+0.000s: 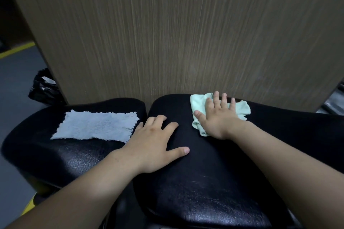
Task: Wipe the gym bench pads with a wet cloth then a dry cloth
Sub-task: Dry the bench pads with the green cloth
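Note:
Two black bench pads lie side by side in front of me. The long pad runs from the middle to the right, and the shorter seat pad is on the left. My right hand presses flat, fingers spread, on a crumpled mint-green cloth at the long pad's far edge. My left hand rests on the long pad near the gap between the pads, fingers spread and holding nothing. A pale grey fluffy cloth lies spread out on the seat pad, just left of my left hand.
A brown wood-grain panel rises directly behind the pads. A black plastic bag sits on the grey floor at the left, with a yellow floor line further back. Yellow frame parts show under the seat pad.

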Motion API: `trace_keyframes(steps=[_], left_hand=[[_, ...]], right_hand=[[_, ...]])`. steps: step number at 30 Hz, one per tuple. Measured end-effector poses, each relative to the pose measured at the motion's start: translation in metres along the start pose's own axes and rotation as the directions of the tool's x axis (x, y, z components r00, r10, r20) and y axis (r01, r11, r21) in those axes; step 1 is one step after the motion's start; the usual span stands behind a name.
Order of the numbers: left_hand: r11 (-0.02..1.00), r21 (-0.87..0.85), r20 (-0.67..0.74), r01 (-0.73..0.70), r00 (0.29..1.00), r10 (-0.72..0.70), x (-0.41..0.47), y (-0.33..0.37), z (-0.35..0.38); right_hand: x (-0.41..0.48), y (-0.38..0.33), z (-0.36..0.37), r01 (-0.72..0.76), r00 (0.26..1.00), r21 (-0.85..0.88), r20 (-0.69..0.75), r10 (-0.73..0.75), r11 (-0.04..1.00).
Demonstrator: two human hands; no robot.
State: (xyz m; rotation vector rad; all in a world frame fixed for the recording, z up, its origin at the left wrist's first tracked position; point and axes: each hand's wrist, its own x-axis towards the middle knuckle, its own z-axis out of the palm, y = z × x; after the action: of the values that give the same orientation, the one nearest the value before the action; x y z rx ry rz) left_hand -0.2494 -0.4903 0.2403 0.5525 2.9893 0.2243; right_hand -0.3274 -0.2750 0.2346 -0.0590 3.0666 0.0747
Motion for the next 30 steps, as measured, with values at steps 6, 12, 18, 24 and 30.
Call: trace_keyframes(steps=[6, 12, 18, 24, 30], left_hand=[[0.999, 0.004, -0.054, -0.044, 0.998, 0.044, -0.007, -0.018, -0.007], [0.999, 0.014, -0.113, 0.035, 0.993, -0.034, -0.014, -0.046, -0.007], [0.992, -0.005, -0.106, 0.122, 0.987, -0.122, -0.018, -0.062, -0.013], [0.989, 0.025, -0.050, 0.147, 0.988, -0.145, -0.020, -0.071, -0.012], [0.990, 0.031, -0.037, 0.138, 0.990, -0.136, -0.021, -0.076, -0.009]], right_hand=[[-0.082, -0.005, 0.001, 0.170, 0.983, 0.015, 0.062, -0.171, 0.985], [-0.165, -0.025, 0.017, 0.331, 0.943, -0.037, -0.021, -0.331, 0.943], [-0.167, -0.044, 0.041, 0.266, 0.962, -0.048, -0.042, -0.268, 0.963], [-0.122, -0.052, 0.003, 0.230, 0.971, 0.056, 0.049, -0.233, 0.971], [-0.028, -0.051, -0.002, 0.073, 0.997, 0.082, 0.029, -0.075, 0.994]])
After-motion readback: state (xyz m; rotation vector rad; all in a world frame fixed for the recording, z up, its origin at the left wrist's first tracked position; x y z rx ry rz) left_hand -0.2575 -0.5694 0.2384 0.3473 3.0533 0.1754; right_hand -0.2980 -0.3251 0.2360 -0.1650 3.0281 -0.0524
